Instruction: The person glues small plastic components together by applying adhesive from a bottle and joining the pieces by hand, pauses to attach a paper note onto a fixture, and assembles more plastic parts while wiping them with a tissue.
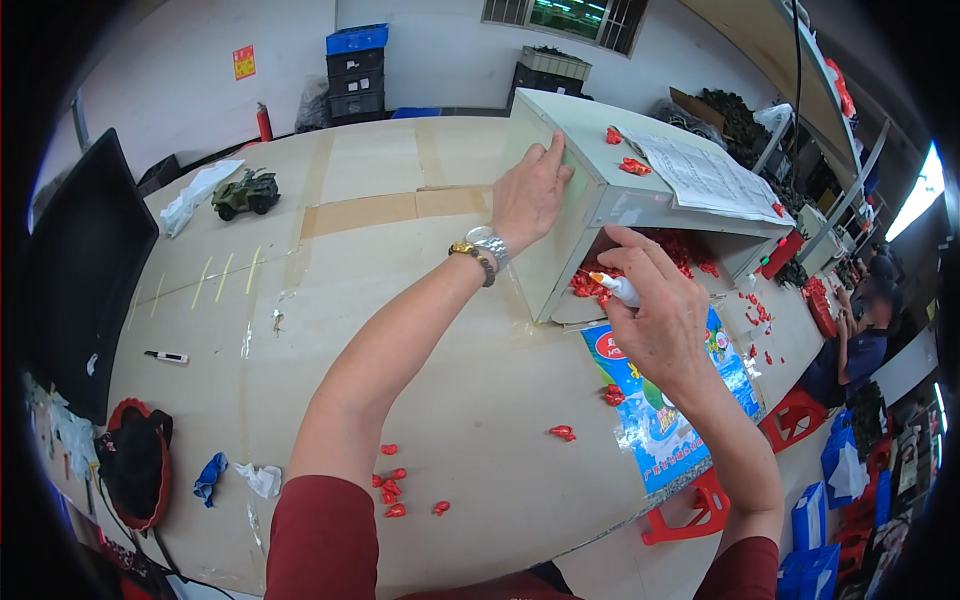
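My left hand [530,197], with a watch and a beaded bracelet at the wrist, rests against the side of a pale green box-like stand [565,255]. Its index finger stretches up to the stand's top edge, and nothing shows in the hand. My right hand [660,310] grips a small white bottle [622,289] with an orange tip, in front of the stand's open front. Behind the bottle, many small red pieces [585,287] lie inside the stand. A blue printed sheet [655,440] lies on the table below my right hand.
Loose red pieces [390,488] lie on the table [480,380]. A printed paper [700,170] covers part of the stand's top. At the left are a toy vehicle [246,194], a marker [166,357], a dark screen [85,270] and a cap [133,462]. A person [865,335] sits at right.
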Action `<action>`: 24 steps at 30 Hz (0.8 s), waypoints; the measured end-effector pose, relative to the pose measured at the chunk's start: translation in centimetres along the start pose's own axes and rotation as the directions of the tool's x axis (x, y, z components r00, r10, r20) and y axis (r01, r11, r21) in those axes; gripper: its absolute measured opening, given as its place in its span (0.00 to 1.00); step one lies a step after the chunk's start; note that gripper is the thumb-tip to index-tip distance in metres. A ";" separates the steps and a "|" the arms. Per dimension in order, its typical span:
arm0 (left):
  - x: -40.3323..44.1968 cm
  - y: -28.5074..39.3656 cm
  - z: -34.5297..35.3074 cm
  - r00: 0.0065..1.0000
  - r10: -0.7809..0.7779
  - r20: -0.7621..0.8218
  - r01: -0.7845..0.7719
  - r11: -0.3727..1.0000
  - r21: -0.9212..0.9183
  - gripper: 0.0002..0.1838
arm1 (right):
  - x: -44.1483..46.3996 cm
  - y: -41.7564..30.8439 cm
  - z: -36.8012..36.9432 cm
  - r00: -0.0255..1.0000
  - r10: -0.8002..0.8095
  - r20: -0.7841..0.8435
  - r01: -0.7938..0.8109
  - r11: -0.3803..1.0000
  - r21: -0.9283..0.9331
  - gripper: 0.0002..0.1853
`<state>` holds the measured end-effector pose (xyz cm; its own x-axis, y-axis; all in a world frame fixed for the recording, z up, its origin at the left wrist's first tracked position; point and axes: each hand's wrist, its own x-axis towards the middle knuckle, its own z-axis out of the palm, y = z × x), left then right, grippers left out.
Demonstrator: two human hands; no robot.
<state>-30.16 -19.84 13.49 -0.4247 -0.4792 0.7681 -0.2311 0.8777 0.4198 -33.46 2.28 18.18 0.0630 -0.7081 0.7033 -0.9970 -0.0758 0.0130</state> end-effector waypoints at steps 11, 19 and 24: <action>-2.7 1.3 0.2 0.999 -0.024 0.035 0.025 0.999 -0.041 0.28 | -1.0 0.2 -1.0 0.997 0.075 0.009 -0.075 0.997 -0.008 0.15; -3.8 3.2 -1.0 0.996 0.000 0.087 -0.001 1.000 0.006 0.34 | -1.3 -0.4 -1.8 0.997 0.078 -0.003 -0.078 0.997 0.001 0.15; -5.0 4.2 -2.1 0.989 0.044 0.143 -0.050 0.998 0.036 0.36 | -1.7 -1.3 -2.7 0.997 0.072 -0.014 -0.072 0.997 0.010 0.14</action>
<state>-27.14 -13.77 12.38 -0.5555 -0.4350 0.7087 -0.2408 0.8999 0.3637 -32.40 5.47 18.89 -0.0097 -0.7017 0.7124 -0.9985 -0.0320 -0.0451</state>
